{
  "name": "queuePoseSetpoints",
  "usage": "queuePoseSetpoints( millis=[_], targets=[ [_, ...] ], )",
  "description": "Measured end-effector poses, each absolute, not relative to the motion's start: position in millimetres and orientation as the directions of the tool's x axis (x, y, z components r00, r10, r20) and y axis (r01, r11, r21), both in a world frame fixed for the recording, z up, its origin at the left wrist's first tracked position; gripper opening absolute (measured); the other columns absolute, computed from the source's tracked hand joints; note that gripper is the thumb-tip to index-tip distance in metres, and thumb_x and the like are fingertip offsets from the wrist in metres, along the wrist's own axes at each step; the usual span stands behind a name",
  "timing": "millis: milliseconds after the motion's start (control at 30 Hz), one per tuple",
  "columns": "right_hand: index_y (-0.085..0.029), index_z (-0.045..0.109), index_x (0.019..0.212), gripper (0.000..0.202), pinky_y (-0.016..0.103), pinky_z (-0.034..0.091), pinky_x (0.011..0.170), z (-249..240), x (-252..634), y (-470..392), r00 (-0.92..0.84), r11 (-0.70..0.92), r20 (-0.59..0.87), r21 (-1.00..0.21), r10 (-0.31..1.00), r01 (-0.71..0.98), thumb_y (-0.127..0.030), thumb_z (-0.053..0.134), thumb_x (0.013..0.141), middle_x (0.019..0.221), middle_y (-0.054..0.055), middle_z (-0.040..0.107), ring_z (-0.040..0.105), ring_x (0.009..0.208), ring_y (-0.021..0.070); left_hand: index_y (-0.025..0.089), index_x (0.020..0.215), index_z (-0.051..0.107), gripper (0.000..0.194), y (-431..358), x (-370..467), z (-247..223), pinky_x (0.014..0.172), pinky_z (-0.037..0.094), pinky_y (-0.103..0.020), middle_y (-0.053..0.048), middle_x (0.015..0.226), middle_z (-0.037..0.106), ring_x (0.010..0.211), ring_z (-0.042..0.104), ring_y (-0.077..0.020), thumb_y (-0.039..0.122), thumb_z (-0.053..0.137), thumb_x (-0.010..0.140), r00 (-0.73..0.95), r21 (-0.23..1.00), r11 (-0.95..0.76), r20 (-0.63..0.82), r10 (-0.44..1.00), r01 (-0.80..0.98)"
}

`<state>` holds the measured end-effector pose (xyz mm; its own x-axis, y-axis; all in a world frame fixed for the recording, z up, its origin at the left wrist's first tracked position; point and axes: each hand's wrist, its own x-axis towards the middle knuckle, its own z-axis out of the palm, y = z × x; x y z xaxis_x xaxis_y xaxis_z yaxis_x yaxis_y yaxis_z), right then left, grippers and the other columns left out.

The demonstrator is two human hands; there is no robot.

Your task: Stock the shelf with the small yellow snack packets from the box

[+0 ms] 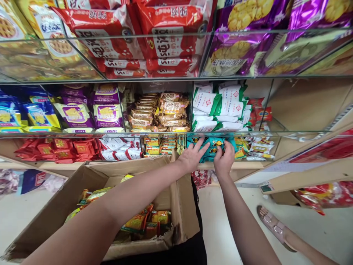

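Note:
Teal packets lie in a compartment of the lowest shelf row. On their left side is my left hand, its fingers spread and the fingertips touching them. My right hand is at their right part, thumb and fingers bent around the edge of a teal packet. Below my left forearm, an open cardboard box holds yellow and orange packets. Small yellow-green packets fill the compartment just left of the teal ones.
A glass shelf edge runs just above my hands. White-green packets and brown packets stand over it. Red packets lie at lower left. Another person's sandalled foot is on the floor at right.

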<state>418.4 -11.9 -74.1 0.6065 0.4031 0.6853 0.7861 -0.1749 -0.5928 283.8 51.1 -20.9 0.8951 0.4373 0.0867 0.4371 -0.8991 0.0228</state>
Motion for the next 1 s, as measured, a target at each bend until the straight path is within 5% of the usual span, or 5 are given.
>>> queuePoseSetpoints(
  millis=[167, 433, 667, 833, 1000],
  targets=[
    [-0.011, 0.049, 0.110, 0.035, 0.041, 0.037, 0.085, -73, 420, -9, 0.584, -0.195, 0.686, -0.562, 0.434, 0.804, -0.030, 0.031, 0.086, 0.108, 0.016, 0.054, 0.047, 0.103, 0.0249, 0.035, 0.136, 0.004, 0.083, 49, 295, -18, 0.079, 0.042, -0.036, -0.008, 0.140, 0.016, 0.103, 0.042, -0.0264, 0.011, 0.049, 0.071, 0.885, 0.002, -0.889, 0.096, 0.455, 0.457],
    [-0.014, 0.044, 0.122, 0.040, 0.042, 0.032, 0.087, -76, 407, -12, 0.563, -0.242, 0.685, -0.514, 0.462, 0.823, -0.028, 0.032, 0.086, 0.121, 0.017, 0.042, 0.038, 0.109, 0.0262, 0.024, 0.137, 0.010, 0.071, 49, 317, -17, 0.076, 0.045, -0.039, -0.012, 0.127, 0.030, 0.107, 0.036, -0.0281, 0.018, 0.044, 0.075, 0.806, 0.084, -0.808, 0.061, 0.589, 0.583],
    [-0.019, 0.050, 0.120, 0.038, 0.048, 0.027, 0.080, -76, 416, -1, 0.571, -0.402, 0.608, -0.406, 0.552, 0.821, -0.026, 0.033, 0.087, 0.122, 0.012, 0.049, 0.036, 0.099, 0.0298, 0.027, 0.136, 0.012, 0.071, 50, 320, -16, 0.077, 0.045, -0.041, -0.011, 0.137, 0.020, 0.109, 0.033, -0.0299, 0.018, 0.046, 0.074, 0.805, 0.058, -0.805, 0.035, 0.592, 0.590],
    [-0.019, 0.047, 0.123, 0.040, 0.049, 0.029, 0.084, -78, 419, -5, 0.559, -0.375, 0.610, -0.416, 0.562, 0.829, -0.025, 0.034, 0.086, 0.125, 0.012, 0.045, 0.036, 0.105, 0.0294, 0.029, 0.136, 0.016, 0.070, 48, 313, -20, 0.077, 0.045, -0.042, 0.000, 0.145, 0.005, 0.109, 0.032, -0.0286, 0.016, 0.044, 0.074, 0.855, -0.022, -0.856, -0.044, 0.517, 0.517],
    [-0.016, 0.041, 0.127, 0.043, 0.050, 0.028, 0.093, -101, 401, -26, 0.520, -0.270, 0.681, -0.447, 0.515, 0.853, -0.022, 0.031, 0.086, 0.132, 0.013, 0.037, 0.029, 0.120, 0.0275, 0.028, 0.136, 0.016, 0.077, 50, 323, -17, 0.075, 0.047, -0.042, 0.000, 0.145, 0.006, 0.113, 0.028, -0.0323, 0.018, 0.051, 0.069, 0.839, 0.012, -0.841, -0.082, 0.538, 0.541]
  ],
)
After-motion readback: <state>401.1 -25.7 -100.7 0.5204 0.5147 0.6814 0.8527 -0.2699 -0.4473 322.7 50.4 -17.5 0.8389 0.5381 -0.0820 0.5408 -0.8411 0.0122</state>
